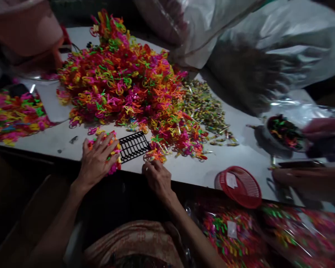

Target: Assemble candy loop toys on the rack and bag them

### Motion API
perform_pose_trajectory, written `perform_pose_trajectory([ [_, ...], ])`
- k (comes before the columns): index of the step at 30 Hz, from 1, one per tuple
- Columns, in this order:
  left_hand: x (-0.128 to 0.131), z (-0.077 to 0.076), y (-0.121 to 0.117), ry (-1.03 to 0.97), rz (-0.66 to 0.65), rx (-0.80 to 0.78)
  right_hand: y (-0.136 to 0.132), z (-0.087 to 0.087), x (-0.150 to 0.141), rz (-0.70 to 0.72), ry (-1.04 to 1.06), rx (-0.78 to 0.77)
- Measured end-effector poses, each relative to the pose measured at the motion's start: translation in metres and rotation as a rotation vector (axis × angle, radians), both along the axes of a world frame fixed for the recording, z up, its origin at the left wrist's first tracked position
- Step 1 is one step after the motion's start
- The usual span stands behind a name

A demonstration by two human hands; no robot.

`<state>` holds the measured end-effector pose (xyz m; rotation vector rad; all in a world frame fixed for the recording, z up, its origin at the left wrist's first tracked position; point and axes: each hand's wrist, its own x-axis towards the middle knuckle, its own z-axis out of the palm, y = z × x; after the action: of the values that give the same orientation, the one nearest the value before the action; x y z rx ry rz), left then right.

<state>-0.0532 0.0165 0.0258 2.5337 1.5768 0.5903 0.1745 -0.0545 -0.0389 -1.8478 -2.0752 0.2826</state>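
Covering colourful plastic pieces (112,169), left hand (97,158) lies spread beside black slotted rack (134,147); right hand (158,179) is curled near rack's right end, cannot tell whether holding anything.

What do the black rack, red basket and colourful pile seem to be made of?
The black rack looks like matte plastic, though metal is possible: thin, dull, even bars. The red basket seems moulded plastic, fairly smooth, with regular slots. The colourful pile is probably glossy plastic: vivid pieces, some glinting.
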Motion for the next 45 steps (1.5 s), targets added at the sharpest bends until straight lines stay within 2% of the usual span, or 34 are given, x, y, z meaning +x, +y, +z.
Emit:
perform_pose_trajectory([
  [2,0.001,-0.002,-0.005,-0.02,0.012,0.01,-0.006,0.005,0.011,0.061,-0.013,0.012],
  [4,0.003,-0.003,-0.009,-0.028,0.037,0.006,-0.007,0.009,0.024,0.047,-0.011,0.036],
  [8,0.01,-0.004,-0.011,-0.019,0.063,0.006,0.008,0.021,0.038,-0.133,-0.023,-0.003],
  [10,0.011,-0.003,-0.01,-0.008,0.062,0.006,0.017,0.028,0.034,-0.187,-0.038,-0.09],
  [14,0.012,0.003,-0.005,0.012,0.054,-0.001,0.024,0.038,0.016,-0.186,-0.084,-0.347],
  [17,0.014,0.006,0.001,0.04,0.029,-0.017,0.021,0.033,0.009,-0.269,-0.028,-0.389],
  [19,0.013,0.006,0.004,0.07,0.008,-0.038,0.017,0.026,0.01,-0.299,0.136,-0.383],
  [23,0.011,0.003,0.004,0.12,-0.003,-0.061,0.017,0.013,0.014,-0.265,0.714,-0.347],
  [25,0.01,0.002,0.004,0.14,-0.003,-0.057,0.026,0.011,0.011,-0.216,0.96,-0.363],
  [28,0.01,0.003,0.004,0.157,-0.004,-0.041,0.048,0.011,0.002,-0.173,1.14,-0.415],
  [31,0.01,0.004,0.005,0.158,-0.003,-0.035,0.068,0.011,-0.01,-0.117,1.158,-0.395],
  [34,0.01,0.005,0.005,0.156,0.002,-0.045,0.077,0.008,-0.019,-0.084,1.093,-0.295],
  [39,0.01,0.007,0.005,0.164,0.001,-0.065,0.073,-0.003,-0.039,-0.078,1.073,-0.288],
  [42,0.01,0.007,0.005,0.172,-0.007,-0.065,0.071,-0.007,-0.05,0.005,1.069,-0.28],
  [45,0.01,0.006,0.005,0.179,-0.008,-0.061,0.069,-0.008,-0.052,0.12,0.918,-0.256],
])
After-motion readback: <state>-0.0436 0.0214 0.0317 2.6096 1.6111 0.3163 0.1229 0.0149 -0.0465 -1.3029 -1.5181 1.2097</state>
